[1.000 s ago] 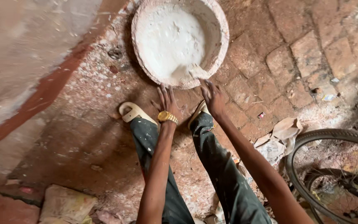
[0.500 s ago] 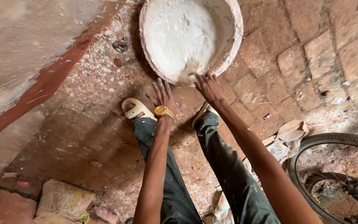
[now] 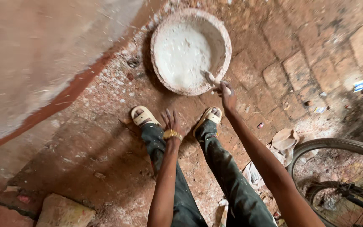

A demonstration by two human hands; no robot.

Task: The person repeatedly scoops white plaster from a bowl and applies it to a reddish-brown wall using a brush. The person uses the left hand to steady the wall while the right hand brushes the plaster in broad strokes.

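Your left hand (image 3: 171, 122) has pulled back off the pan (image 3: 223, 40), fingers spread and empty; your right hand (image 3: 227, 94) now holds a white-coated tool (image 3: 210, 78) at the rim.

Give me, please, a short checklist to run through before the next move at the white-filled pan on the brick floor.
1. Right hand at the pan rim, on a paste-coated tool: ok.
2. Left hand free, fingers spread above the floor: ok.
3. Firm grip on the tool: cannot tell, blurred.
4. Pan flat on the brick floor: ok.
5. Both sandals planted short of the pan: ok.
6. Bicycle wheel apart from the right arm: ok.
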